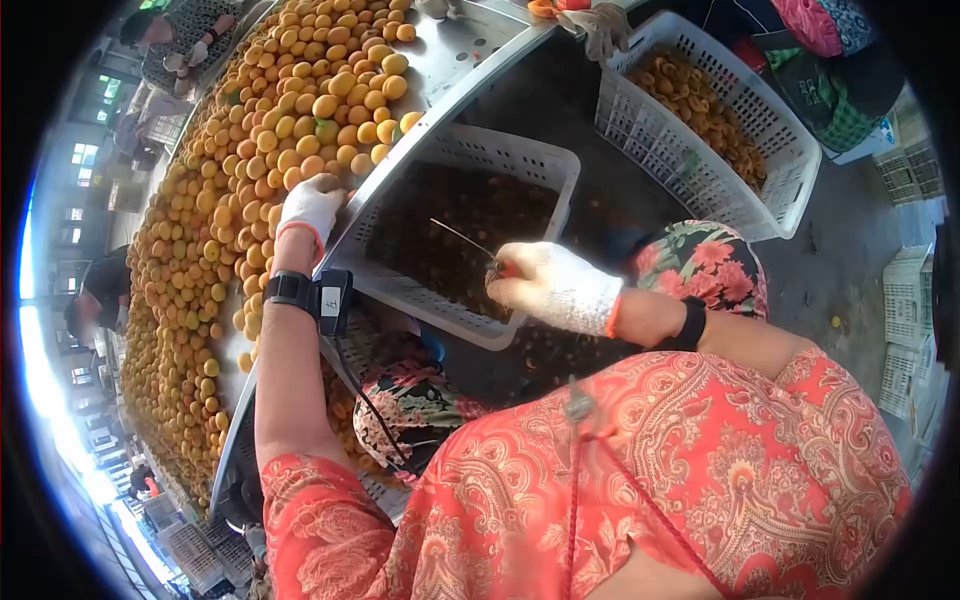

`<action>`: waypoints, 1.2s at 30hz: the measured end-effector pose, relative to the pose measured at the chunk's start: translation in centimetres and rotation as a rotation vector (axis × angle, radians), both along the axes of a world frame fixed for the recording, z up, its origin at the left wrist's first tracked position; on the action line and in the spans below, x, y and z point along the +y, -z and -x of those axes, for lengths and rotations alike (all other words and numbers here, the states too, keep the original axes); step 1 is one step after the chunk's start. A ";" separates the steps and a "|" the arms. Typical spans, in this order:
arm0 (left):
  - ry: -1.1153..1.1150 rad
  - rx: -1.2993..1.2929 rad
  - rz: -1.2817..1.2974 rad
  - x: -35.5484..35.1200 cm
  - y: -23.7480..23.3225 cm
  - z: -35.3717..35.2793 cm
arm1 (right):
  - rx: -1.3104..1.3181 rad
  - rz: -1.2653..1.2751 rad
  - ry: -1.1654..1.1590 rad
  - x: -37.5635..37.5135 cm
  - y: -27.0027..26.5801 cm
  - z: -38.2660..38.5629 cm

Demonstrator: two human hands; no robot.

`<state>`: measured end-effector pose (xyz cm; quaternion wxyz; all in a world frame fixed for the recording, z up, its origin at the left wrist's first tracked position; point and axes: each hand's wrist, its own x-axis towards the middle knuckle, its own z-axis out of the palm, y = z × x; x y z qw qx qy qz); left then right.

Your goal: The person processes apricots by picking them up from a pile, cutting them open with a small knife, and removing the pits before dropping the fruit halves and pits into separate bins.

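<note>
My left hand [308,212], in a white glove with bare fingertips, rests at the table's rim against the heap of apricots [300,110]. Its fingers are curled, and whatever they hold is hidden. A slim knife [460,235] juts up and left from my right hand [555,285], also white-gloved and closed around its handle. Something small and dark shows by the right fingertips. Below the knife stands a white plastic crate [545,160] with dark, wet-looking pieces [470,200] in it, perhaps pits.
The metal table's raised rim [420,125] curves between my hands. At upper right, another crate [690,185] holds cut apricots [700,110]; a co-worker's grey-gloved hand [602,30] hangs beside it. Floral-covered knees [700,265] flank the pit crate. Stacked crates [908,300] stand far right.
</note>
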<state>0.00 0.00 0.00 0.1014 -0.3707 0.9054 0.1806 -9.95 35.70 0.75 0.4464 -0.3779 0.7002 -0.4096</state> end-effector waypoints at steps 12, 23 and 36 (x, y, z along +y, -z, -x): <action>-0.277 1.250 -1.264 18.1 -10.6 -5.8 | -0.466 0.575 0.105 -0.5 -1.7 -0.7; -0.547 1.368 -1.363 29.1 -12.3 -8.9 | -0.204 0.608 -0.128 3.7 -9.6 -3.3; -0.385 1.437 -1.268 30.2 -13.0 -9.6 | 0.101 0.528 -0.177 4.8 -10.4 -4.1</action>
